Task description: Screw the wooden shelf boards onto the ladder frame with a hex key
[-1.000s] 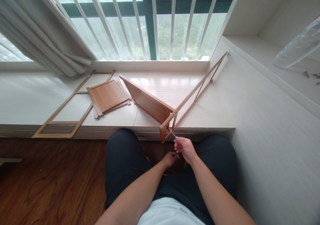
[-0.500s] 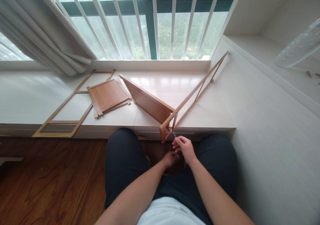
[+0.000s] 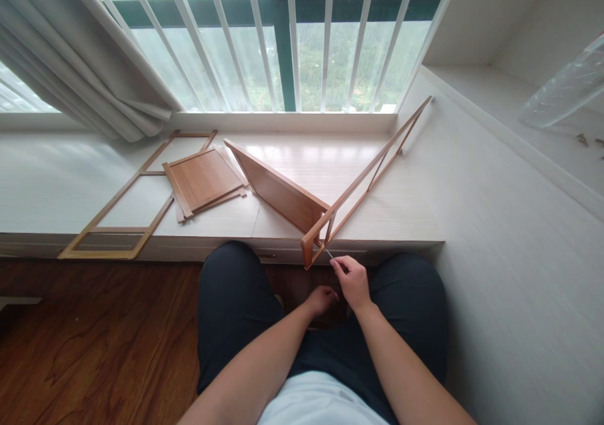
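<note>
- Here, head view: the right hand (image 3: pixel 353 281) pinches a thin metal tool (image 3: pixel 329 254) between fingertips closed on its lower end; the hand sits just below the edge of the window ledge (image 3: pixel 70 186), above the person's lap.
- The tool is a slim rod. Its long axis runs up and to the left, from the fingertips toward the near corner of the wooden frame (image 3: pixel 365 176), and its tip meets that corner; whether it enters a hole cannot be told.
- The frame stands on its long edge. Its long axis runs diagonally, from the near corner at the ledge's front edge up and to the right, where its far end leans against the white side wall (image 3: pixel 495 236).
- A wooden panel (image 3: pixel 278 192) stands tilted and joins the frame at the near corner; it stretches away to the upper left.
- The left hand (image 3: pixel 321 300) lies low between the knees, fingers curled together; what it holds, if anything, is hidden.
- Further left on the ledge lies a second frame (image 3: pixel 116 208), flat, with a smaller board (image 3: pixel 204 179) resting partly on it.
- A curtain (image 3: pixel 85 66) hangs at the upper left before the window bars (image 3: pixel 325 41).
- A clear plastic bag (image 3: pixel 564 88) lies on the shelf at the upper right, with small dark fittings (image 3: pixel 587 139) beside it.
</note>
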A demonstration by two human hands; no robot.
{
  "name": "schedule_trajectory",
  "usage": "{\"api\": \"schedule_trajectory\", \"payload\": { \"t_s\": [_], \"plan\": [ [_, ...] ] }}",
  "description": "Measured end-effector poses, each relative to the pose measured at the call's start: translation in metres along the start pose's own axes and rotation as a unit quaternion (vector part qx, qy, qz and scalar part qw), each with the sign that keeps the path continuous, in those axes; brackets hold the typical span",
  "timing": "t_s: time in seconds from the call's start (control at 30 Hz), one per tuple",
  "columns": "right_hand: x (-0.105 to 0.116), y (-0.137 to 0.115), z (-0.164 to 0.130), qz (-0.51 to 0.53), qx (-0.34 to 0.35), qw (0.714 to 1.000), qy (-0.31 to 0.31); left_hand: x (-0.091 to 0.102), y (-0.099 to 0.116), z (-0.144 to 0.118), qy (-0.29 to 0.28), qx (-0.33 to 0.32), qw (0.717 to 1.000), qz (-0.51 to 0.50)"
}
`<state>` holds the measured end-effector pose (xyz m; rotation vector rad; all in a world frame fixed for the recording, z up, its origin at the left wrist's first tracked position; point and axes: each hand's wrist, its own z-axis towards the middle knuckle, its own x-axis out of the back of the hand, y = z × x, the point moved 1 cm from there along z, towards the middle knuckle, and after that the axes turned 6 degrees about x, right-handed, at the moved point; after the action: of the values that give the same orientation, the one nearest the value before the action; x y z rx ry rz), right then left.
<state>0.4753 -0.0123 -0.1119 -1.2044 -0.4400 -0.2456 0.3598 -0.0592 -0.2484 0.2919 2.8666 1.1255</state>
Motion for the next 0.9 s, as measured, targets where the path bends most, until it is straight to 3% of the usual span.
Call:
{"api": "schedule_trajectory", "payload": {
  "t_s": [0.63, 0.73, 0.8, 0.9],
  "plan": [
    [0.000, 0.006, 0.002, -0.050, 0.036, 0.998, -0.011, 0.000, 0.007, -0.007, 0.011, 0.008, 1.000, 0.002],
    [-0.001, 0.009, 0.002, -0.014, 0.002, 1.000, -0.007, 0.001, 0.007, -0.007, 0.009, 0.007, 1.000, 0.002],
    [-0.004, 0.011, 0.002, 0.052, -0.056, 0.997, -0.012, 0.001, 0.006, -0.007, 0.007, 0.007, 1.000, 0.002],
    [-0.011, 0.013, 0.002, 0.191, -0.163, 0.968, -0.019, 0.001, 0.006, -0.006, 0.002, 0.004, 1.000, 0.002]
  ]
}}
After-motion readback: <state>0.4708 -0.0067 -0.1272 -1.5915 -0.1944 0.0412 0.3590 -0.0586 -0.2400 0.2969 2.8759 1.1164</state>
